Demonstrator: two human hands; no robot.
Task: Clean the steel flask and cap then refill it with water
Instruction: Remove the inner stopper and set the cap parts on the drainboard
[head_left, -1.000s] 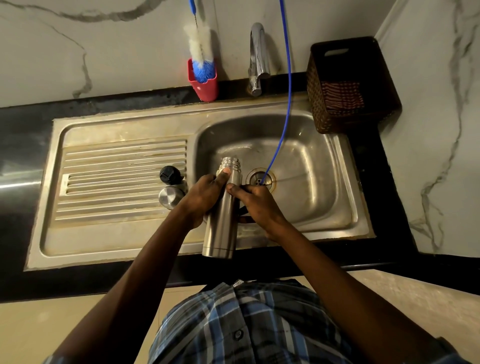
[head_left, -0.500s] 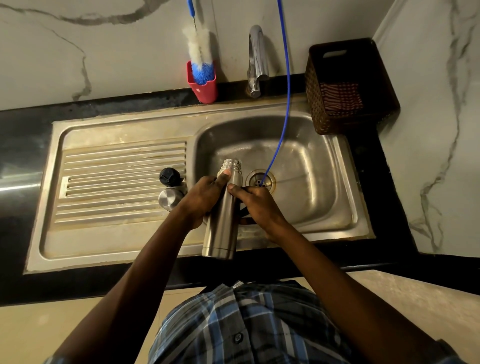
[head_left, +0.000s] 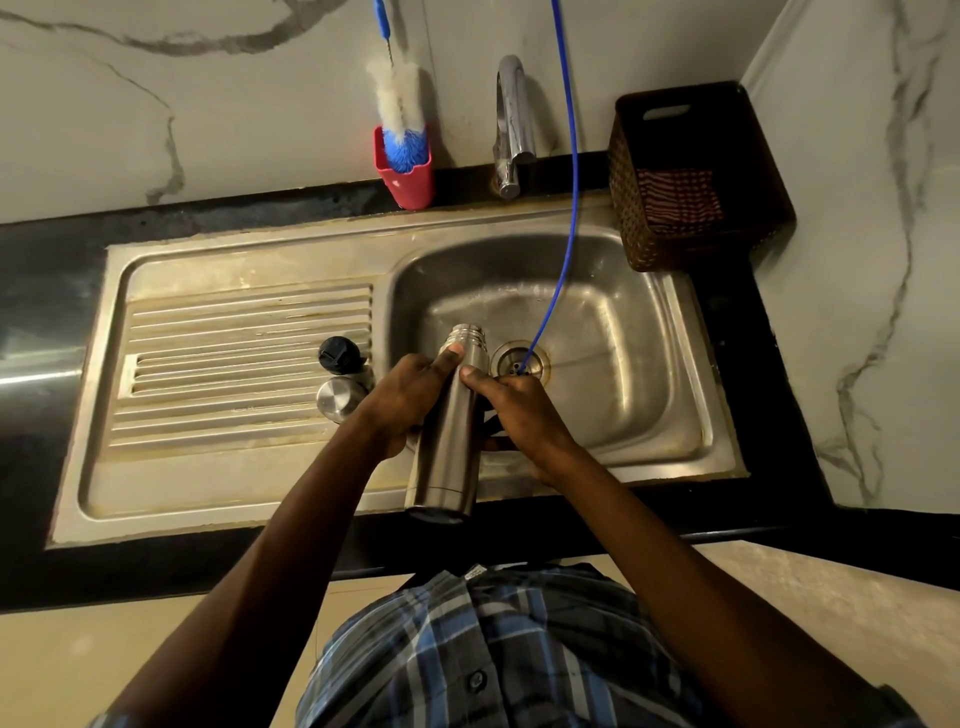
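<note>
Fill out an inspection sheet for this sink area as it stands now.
Surface: steel sink with ribbed drainboard, set in a black counter.
Job's things: steel flask, open, tilted with its mouth over the basin; black stopper and steel cap on the drainboard.
Clutter: bottle brush standing in a red holder; dark woven basket holding a striped cloth.
Grippers: left hand and right hand both grip the flask.
Cables: blue tube hanging down into the drain.
Surroundings: tap, no water seen running; marble wall.
</note>
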